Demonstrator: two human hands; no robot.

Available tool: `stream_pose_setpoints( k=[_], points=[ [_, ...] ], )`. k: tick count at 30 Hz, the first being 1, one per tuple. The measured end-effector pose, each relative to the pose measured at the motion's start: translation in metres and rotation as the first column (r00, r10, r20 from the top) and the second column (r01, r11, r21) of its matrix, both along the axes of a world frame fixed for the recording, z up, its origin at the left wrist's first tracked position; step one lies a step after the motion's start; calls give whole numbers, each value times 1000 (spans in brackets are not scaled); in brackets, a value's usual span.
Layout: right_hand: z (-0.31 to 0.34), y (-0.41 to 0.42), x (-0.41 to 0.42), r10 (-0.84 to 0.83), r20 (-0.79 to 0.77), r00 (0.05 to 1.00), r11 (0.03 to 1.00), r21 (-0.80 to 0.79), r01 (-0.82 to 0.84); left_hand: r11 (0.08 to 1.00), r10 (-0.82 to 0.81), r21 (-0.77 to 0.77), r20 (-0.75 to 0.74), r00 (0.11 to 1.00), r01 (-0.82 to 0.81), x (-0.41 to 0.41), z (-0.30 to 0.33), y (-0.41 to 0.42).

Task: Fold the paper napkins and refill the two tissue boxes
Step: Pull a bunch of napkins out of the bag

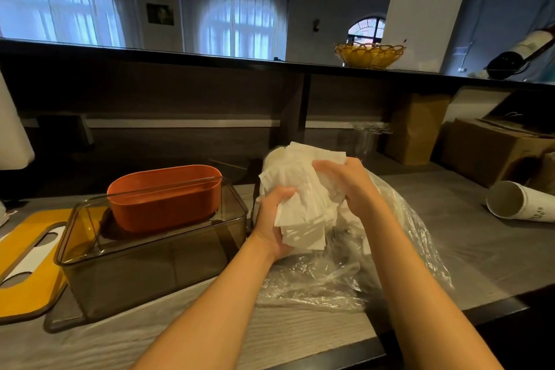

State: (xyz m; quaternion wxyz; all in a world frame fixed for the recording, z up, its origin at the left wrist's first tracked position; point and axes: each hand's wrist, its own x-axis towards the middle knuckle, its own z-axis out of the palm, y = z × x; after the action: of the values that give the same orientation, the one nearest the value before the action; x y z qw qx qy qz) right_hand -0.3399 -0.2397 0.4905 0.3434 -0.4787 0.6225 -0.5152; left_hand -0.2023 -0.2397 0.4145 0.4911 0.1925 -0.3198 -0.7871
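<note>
Both hands grip the napkin stack [300,189] above the plastic bag [345,273]: left hand [271,219] low, right hand [345,180] high. The stack's long axis is roughly upright, beside the smoky box [150,267] holding the orange box [163,197].

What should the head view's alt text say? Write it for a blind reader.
Both hands, left hand and right hand, grip a bundle of white napkins above a clear plastic bag on a grey counter. To the left, an orange box sits inside a smoky clear box.
</note>
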Motion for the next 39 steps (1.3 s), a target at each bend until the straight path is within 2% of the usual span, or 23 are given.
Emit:
stream_pose_setpoints(
  k=[1, 5, 13, 16, 19, 21, 24, 27, 32, 39],
  points=[
    [-3, -1, -2, -21, -19, 1000, 1000, -21, 21, 1000, -3, -7, 7, 1000, 3, 0, 1, 0],
    [-18, -4, -6, -56, 107, 993, 994, -91, 66, 1000, -21, -14, 44, 999, 21, -1, -1, -1],
    [-17, 1, -14, -137, 100, 986, 969, -191, 154, 997, -70, -26, 36, 997, 71, 0, -1, -1],
    [-12, 2, -13, -134, 68, 989, 975, -167, 144, 999, -49, -21, 38, 998, 50, 2, 1, 1],
    [2, 3, -19, -21, -22, 1000, 999, -50, 20, 999, -37, -15, 42, 998, 37, 3, -1, 1],
    [16, 0, -24, 79, -145, 986, 996, 43, -73, 999, -47, -16, 48, 998, 48, 3, -2, -1],
    [35, -8, -31, 181, -341, 922, 974, 195, -119, 997, -65, -33, 57, 996, 67, 1, -2, -2],
    [44, -9, -32, 263, -430, 864, 957, 228, -178, 995, -83, -50, 31, 996, 84, 0, -1, -1],
    [41, -6, -32, 205, -327, 923, 977, 117, -176, 994, -99, -41, 37, 994, 101, -1, 0, 0],
    [32, -3, -29, 46, -190, 981, 999, 8, -45, 999, -35, 9, 30, 999, 35, -1, -2, -3]
  ],
)
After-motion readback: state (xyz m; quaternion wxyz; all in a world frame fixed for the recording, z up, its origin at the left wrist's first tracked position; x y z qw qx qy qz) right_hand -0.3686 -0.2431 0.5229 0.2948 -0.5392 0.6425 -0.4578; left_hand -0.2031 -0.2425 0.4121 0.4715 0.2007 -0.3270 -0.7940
